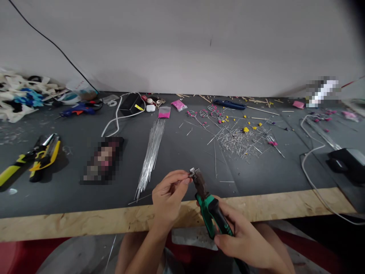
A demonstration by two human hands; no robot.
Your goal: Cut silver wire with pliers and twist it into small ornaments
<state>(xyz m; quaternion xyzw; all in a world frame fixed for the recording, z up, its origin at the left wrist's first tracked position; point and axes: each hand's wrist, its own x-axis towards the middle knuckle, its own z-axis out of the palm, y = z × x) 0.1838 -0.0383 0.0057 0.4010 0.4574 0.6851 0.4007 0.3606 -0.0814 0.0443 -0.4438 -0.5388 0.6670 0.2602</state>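
Observation:
Near the table's front edge, my right hand (239, 228) is wrapped round the handles of green and black pliers (211, 213). Their dark jaws point up and away from me. My left hand (172, 194) pinches a thin metal wire (142, 198) close to the jaw tips, and a small bent wire part (192, 173) shows there. Whether the jaws bite on it I cannot tell. Left of my hands lies a bundle of straight silver wires (151, 158). Beyond them to the right is a pile of short wire offcuts (241, 142), with round wire grid pieces (203, 113) behind it.
At the left lie yellow and black tools (45, 160), a blue glue gun (78, 109) and a blurred dark object (104, 160). Pink packets (164, 112), a blue utility knife (229, 104) and wooden sticks stand towards the wall. A white cable (303, 167) runs over the right front edge.

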